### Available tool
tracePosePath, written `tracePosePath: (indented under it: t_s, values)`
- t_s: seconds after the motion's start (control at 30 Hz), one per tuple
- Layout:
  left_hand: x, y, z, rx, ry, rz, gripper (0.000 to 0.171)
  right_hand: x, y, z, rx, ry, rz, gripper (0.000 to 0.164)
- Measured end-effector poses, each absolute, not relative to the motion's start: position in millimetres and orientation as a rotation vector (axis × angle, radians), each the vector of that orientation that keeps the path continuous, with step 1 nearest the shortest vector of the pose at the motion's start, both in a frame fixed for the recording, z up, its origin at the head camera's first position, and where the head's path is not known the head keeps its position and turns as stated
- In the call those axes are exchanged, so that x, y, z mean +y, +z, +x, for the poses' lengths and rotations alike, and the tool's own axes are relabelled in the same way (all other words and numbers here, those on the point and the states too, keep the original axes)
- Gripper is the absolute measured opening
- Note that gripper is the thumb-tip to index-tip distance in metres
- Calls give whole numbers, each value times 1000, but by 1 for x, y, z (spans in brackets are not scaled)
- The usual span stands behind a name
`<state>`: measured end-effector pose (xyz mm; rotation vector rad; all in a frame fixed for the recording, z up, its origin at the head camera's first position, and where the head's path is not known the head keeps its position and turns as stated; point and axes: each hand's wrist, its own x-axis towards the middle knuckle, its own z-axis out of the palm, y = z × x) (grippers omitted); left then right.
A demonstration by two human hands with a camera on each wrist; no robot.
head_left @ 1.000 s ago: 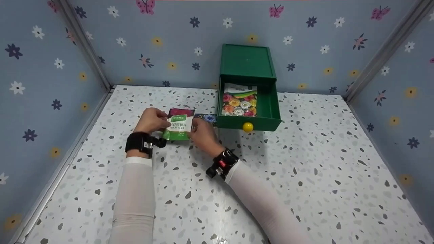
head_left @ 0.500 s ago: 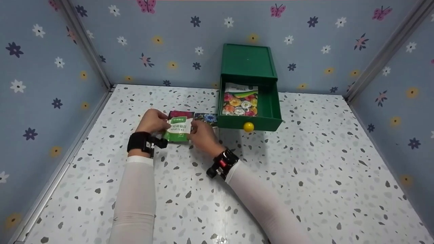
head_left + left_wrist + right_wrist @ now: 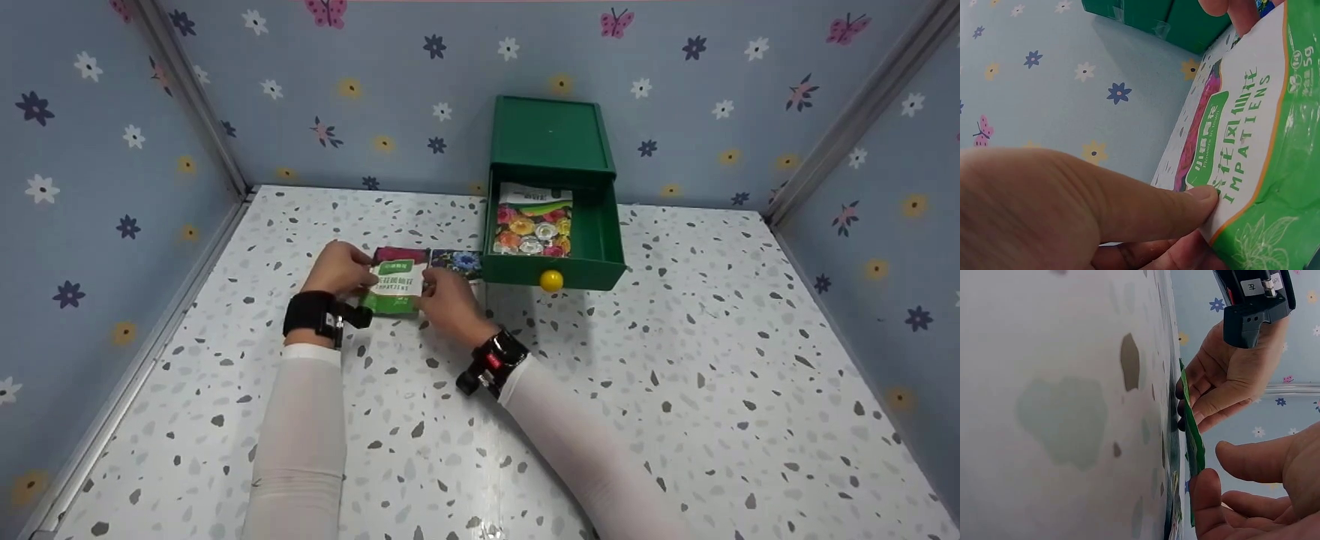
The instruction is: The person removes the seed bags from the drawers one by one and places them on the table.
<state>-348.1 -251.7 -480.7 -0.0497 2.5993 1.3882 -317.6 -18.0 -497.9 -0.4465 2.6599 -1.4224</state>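
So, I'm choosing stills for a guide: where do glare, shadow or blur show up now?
Head: glare whitens the tabletop at the bottom edge, and a soft shadow falls in front of the green drawer. Left wrist: "IMPATIENS" on the packet reads clearly, with slight sheen on its green part. Right wrist: up close, the tabletop looks soft.

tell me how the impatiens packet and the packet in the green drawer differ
The impatiens packet is pinched by the left hand, while the drawer packet lies inside the green drawer, untouched. The impatiens packet has a white middle and green bottom; the drawer packet has a white top and multicoloured flowers below. Both are flat and show some green and white.
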Motion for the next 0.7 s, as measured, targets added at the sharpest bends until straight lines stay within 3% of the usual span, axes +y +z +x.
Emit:
tracePosePath:
  t_s: [0.2,0.7]
  values:
    - [-253,-483,-349,2613,1374,-53,50,-18,-499,-319,2648,-1390,-416,52]
    - [-250,-481,-349,2658,1320,-78,54,-16,-500,-320,2619,-1400,-457,23]
